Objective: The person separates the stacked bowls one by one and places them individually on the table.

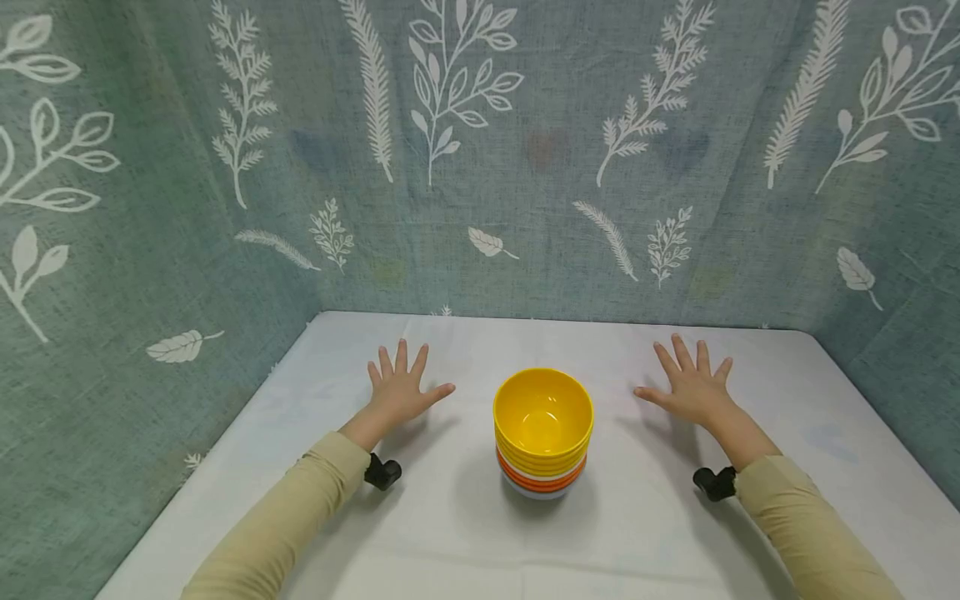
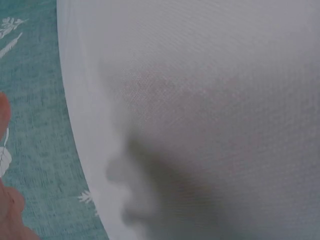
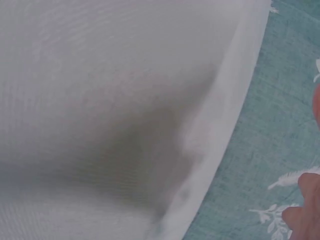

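Note:
A stack of nested bowls (image 1: 543, 417) stands upright near the middle of the white table. Its top bowl is yellow and has nothing inside; below it show more yellow rims, then a white one, orange ones and a pale base. To the left of the stack, my left hand (image 1: 400, 393) hovers over the table with its fingers spread, holding nothing. On the other side my right hand (image 1: 693, 392) is likewise spread and apart from the bowls. Only bits of fingers (image 2: 11, 212) show in the left wrist view, and some fingertips (image 3: 305, 210) in the right wrist view.
A white cloth covers the table (image 1: 480, 550). Green-grey fabric (image 1: 480, 250) with white leaf prints hangs behind it and along both sides. A small black device (image 1: 382, 472) sits under the left wrist, and another black device (image 1: 714, 483) under the right.

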Available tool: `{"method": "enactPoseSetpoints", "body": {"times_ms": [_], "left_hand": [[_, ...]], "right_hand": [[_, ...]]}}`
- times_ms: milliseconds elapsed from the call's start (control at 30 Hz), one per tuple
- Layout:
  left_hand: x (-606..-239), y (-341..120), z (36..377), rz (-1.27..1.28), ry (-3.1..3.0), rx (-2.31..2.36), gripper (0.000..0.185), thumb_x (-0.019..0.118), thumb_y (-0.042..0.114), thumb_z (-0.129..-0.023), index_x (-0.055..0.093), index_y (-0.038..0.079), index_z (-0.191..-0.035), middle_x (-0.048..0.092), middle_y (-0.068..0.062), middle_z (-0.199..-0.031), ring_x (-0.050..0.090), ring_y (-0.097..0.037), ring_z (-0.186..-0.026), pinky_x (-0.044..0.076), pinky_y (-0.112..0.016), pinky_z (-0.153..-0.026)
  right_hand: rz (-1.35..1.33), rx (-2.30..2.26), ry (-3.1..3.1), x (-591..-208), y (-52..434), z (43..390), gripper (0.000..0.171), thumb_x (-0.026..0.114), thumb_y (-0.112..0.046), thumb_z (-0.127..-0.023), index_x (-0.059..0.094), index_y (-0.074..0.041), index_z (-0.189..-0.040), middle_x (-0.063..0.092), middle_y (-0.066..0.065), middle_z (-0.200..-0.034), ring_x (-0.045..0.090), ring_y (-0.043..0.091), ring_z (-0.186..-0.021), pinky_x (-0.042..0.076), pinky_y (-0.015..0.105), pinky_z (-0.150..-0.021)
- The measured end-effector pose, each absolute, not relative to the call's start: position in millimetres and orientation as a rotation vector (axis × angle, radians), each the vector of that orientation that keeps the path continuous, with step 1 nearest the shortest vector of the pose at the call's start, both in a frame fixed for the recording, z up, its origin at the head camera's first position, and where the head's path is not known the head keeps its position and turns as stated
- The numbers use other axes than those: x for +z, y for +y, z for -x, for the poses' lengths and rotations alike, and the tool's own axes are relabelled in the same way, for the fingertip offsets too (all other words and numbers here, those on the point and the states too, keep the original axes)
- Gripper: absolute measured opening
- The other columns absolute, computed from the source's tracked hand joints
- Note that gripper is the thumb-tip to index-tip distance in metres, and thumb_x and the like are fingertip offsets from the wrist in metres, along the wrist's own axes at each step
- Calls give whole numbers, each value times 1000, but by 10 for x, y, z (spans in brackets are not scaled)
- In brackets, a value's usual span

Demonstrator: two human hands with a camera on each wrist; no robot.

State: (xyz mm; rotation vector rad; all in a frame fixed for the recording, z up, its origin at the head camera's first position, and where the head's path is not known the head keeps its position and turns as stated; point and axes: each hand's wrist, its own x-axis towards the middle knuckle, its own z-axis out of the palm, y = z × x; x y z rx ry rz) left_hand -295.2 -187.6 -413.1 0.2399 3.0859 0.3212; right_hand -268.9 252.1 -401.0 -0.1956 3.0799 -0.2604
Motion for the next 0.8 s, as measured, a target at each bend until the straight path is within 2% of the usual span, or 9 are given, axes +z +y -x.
{"method": "enactPoseSetpoints", "body": {"times_ms": [567,800], "left_hand": [[-4069,-1818,2907,-278,3084,301,95,40,72,-81,7,14,-148,-4,-24,-151,-13,-51,-132,-6,-66,-102],[-4057,-1838,2878,-286,3078,329,95,39,72,-81,6,14,-148,-4,-24,-151,-15,-51,-132,-7,-66,-102]], "right_hand": [[226,-304,3079,-3978,2523,2641,96,44,-69,-81,15,-4,-146,1,27,-149,-7,56,-130,-10,76,-91],[305,-368,3077,-3922,2519,2577,94,43,-67,-83,15,-5,-146,0,25,-150,-8,54,-131,-13,74,-91]]}}
